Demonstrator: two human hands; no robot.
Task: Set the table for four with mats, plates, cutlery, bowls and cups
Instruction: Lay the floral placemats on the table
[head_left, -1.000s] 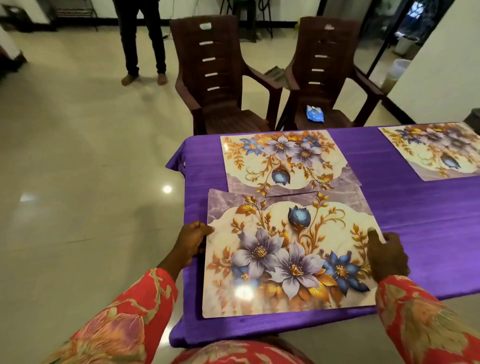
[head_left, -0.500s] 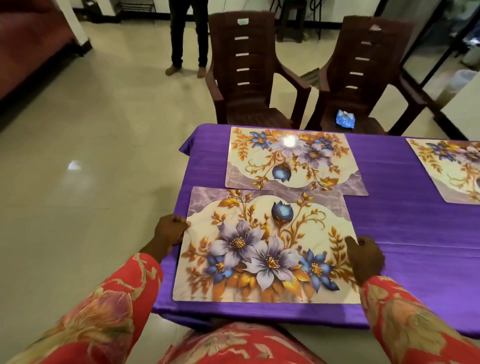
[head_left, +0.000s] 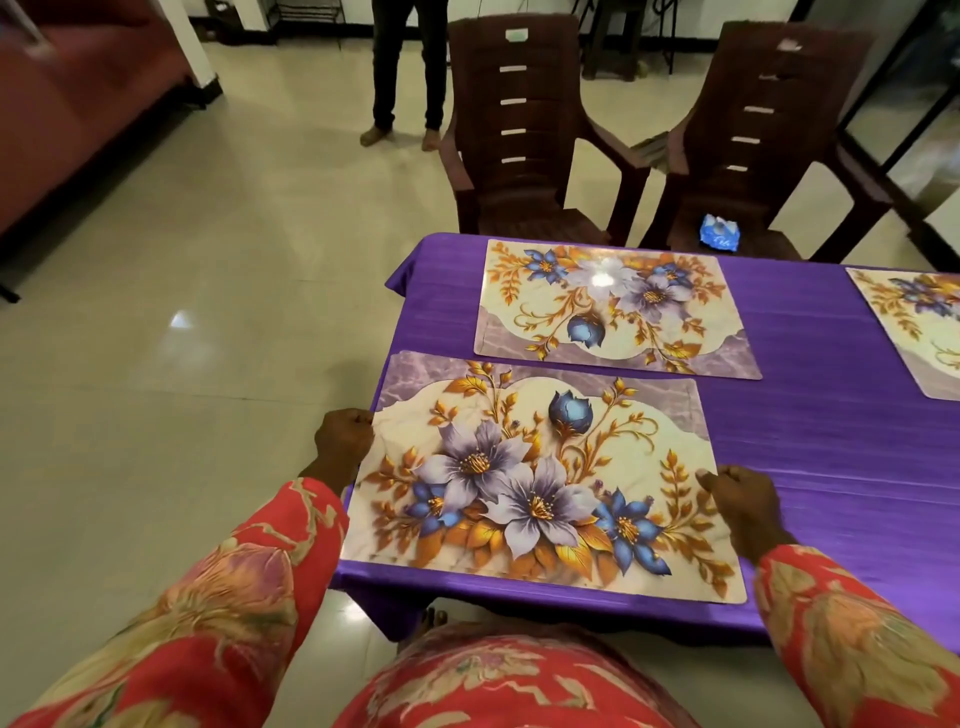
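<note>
A floral place mat (head_left: 540, 478) lies at the near left corner of the table, which wears a purple cloth (head_left: 810, 415). My left hand (head_left: 344, 439) grips the mat's left edge with curled fingers. My right hand (head_left: 740, 501) pinches its right edge. A second floral mat (head_left: 613, 306) lies flat just beyond it on the far side. The corner of a third mat (head_left: 914, 322) shows at the right edge of the view. No plates, cutlery, bowls or cups are in view.
Two dark brown plastic chairs (head_left: 519, 135) (head_left: 769, 145) stand at the table's far side; the right one has a blue packet (head_left: 719, 233) on its seat. A person's legs (head_left: 408, 73) stand on the tiled floor behind. A red sofa (head_left: 78, 104) is at the far left.
The near mat has slid toward the table's near edge and away from the far mat, which it overlapped before. Both hands stayed on its side edges.
</note>
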